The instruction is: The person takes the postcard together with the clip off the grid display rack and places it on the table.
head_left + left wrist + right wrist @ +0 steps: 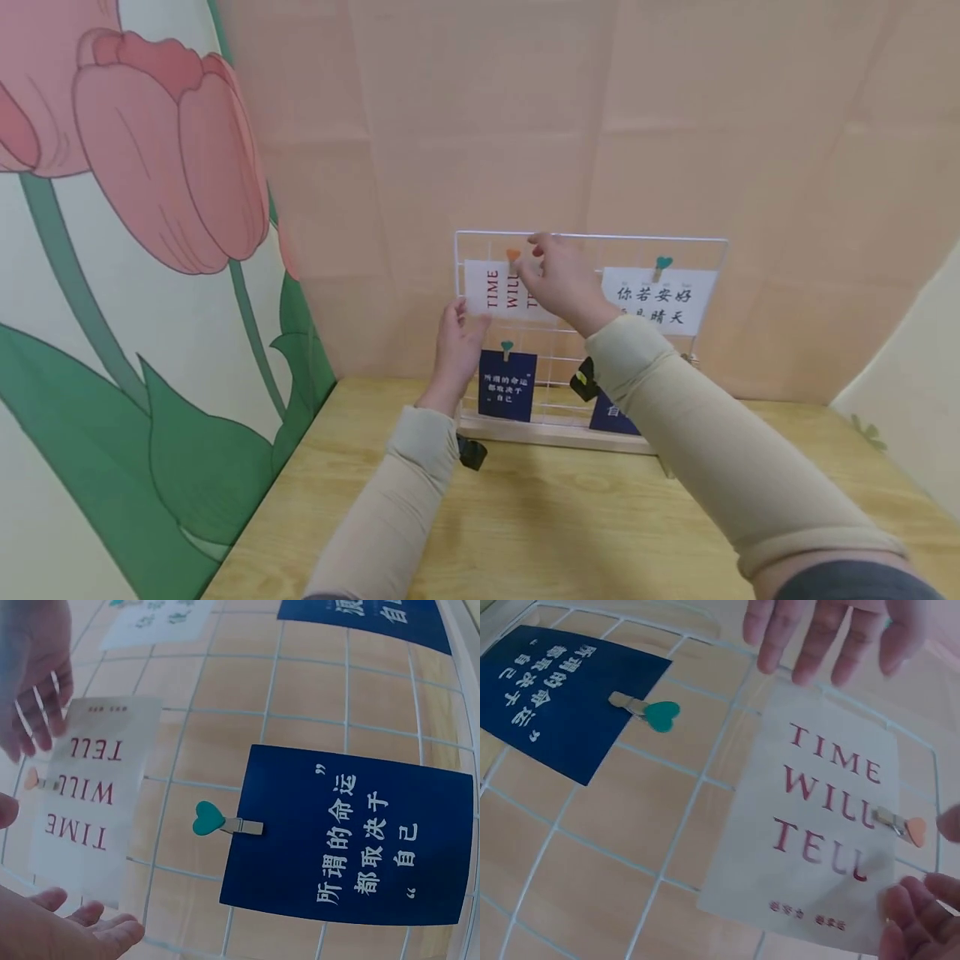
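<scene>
Between left fingers (821,641) and right fingers (900,909) hangs the red-lettered card (810,825).

the rack (555,435), cards (507,408) at left and right, stands on the table (570,533) before the backdrop (465,125).

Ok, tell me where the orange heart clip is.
In the head view, the orange heart clip is at the upper left of the wire grid, on the top edge of the TIME WILL TELL card, left of the right hand.
</scene>
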A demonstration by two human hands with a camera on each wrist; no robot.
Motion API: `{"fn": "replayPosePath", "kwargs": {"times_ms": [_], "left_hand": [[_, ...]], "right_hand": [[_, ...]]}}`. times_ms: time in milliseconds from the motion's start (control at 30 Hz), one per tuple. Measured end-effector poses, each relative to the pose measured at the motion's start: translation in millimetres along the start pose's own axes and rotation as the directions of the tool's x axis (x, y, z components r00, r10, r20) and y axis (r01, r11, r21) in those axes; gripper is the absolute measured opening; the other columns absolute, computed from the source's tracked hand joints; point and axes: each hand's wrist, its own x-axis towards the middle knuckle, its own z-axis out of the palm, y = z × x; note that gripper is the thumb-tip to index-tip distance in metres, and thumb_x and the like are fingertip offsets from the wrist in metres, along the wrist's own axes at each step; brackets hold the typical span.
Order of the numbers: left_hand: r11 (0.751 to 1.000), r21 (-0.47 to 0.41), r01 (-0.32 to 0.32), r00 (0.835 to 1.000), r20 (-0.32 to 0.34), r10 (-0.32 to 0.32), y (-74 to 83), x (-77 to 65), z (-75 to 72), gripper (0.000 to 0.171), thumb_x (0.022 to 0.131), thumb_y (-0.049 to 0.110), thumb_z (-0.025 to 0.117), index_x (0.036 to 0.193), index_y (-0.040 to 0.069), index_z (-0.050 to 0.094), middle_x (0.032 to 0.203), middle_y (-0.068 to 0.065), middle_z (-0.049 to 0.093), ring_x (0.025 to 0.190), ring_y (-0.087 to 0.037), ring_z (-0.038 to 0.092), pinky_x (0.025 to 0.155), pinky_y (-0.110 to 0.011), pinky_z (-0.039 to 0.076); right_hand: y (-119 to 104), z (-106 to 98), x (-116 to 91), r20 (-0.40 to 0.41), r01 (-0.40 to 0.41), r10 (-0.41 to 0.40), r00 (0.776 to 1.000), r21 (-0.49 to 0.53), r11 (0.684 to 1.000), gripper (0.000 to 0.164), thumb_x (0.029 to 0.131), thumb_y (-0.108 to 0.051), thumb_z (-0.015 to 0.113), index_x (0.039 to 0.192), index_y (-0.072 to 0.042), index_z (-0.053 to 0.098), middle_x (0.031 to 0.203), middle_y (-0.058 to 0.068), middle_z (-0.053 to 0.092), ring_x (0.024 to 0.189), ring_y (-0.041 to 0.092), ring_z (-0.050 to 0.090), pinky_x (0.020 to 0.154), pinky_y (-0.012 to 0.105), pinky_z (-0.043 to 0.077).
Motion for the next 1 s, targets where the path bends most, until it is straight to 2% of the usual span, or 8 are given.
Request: {"fn": "replayPosePath", "kwargs": {"times_ms": [167, 300, 467, 667, 800, 1000], "left_hand": [[0.998, -0.063, 0.012, 1.0, -0.005, -0.012, 4.1, 0.1, -0.7, 0.06, 0.102, 0.022, 0.063, 0.153, 0.003, 0.038, 0.152, -0.019, 0.042, 0.138, -0.035, 0.047, 0.113, -0.048, 0.04], [0.999, -0.049, 0.01, 1.0, -0.015, -0.011, 7.1, 0.9, -0.3, 0.057, 0.101, 0.021, 0.063, 0.15, 0.002, 0.042, 0.147, -0.017, 0.046, 0.132, -0.033, 0.051, 0.108, -0.046, 0.045], [1.0, -0.013, 0.006, 1.0, -0.011, -0.006, 10.8, 5.9, -2.1, 0.054, 0.102, 0.02, 0.063, 0.149, 0.002, 0.044, 0.14, -0.015, 0.053, 0.121, -0.03, 0.055, 0.099, -0.044, 0.05], [1.0, 0.011, 0.014, 1.0, -0.004, -0.014, 12.8, 11.8, -5.0, 0.047, 0.103, 0.015, 0.061, 0.147, 0.003, 0.049, 0.132, -0.015, 0.06, 0.117, -0.029, 0.059, 0.099, -0.041, 0.051], [0.999, 0.041, 0.025, 0.999, -0.033, -0.024, 11.6, 14.9, -5.3, 0.035, 0.103, 0.013, 0.06, 0.136, 0.001, 0.055, 0.123, -0.014, 0.061, 0.112, -0.029, 0.06, 0.096, -0.039, 0.051], [0.995, 0.088, 0.049, 0.996, -0.077, -0.042, 10.8, 20.2, -5.8, 0.022, 0.104, 0.009, 0.056, 0.123, -0.002, 0.06, 0.112, -0.013, 0.059, 0.098, -0.025, 0.056, 0.085, -0.036, 0.051]], "right_hand": [[-3, -2, 0, -0.017, 0.024, -0.025, 1.0, -0.073, 0.997, 0.051, 0.105, -0.029, 0.053, 0.151, -0.008, 0.048, 0.14, 0.02, 0.054, 0.122, 0.038, 0.056, 0.095, 0.052, 0.051], [-5, -5, 2, 0.023, 0.06, -0.057, 0.998, -0.175, 0.983, 0.049, 0.107, -0.028, 0.05, 0.15, -0.003, 0.05, 0.143, 0.024, 0.052, 0.123, 0.04, 0.054, 0.101, 0.054, 0.047], [-10, -9, 4, 0.025, 0.067, -0.063, 0.998, -0.224, 0.972, 0.044, 0.109, -0.025, 0.049, 0.146, -0.001, 0.055, 0.135, 0.023, 0.057, 0.114, 0.038, 0.057, 0.098, 0.052, 0.048], [-17, -10, 5, 0.009, 0.03, -0.028, 1.0, -0.198, 0.98, 0.038, 0.11, -0.029, 0.048, 0.137, -0.004, 0.061, 0.122, 0.017, 0.065, 0.103, 0.032, 0.06, 0.09, 0.048, 0.05], [-18, -10, 5, 0.011, -0.009, 0.011, 1.0, -0.167, 0.986, 0.034, 0.11, -0.03, 0.05, 0.129, -0.005, 0.063, 0.113, 0.013, 0.068, 0.094, 0.028, 0.063, 0.083, 0.043, 0.052], [-18, -11, 4, 0.037, -0.041, 0.047, 0.998, -0.144, 0.989, 0.031, 0.11, -0.032, 0.052, 0.127, -0.008, 0.063, 0.11, 0.01, 0.069, 0.094, 0.027, 0.064, 0.08, 0.04, 0.054]]}}
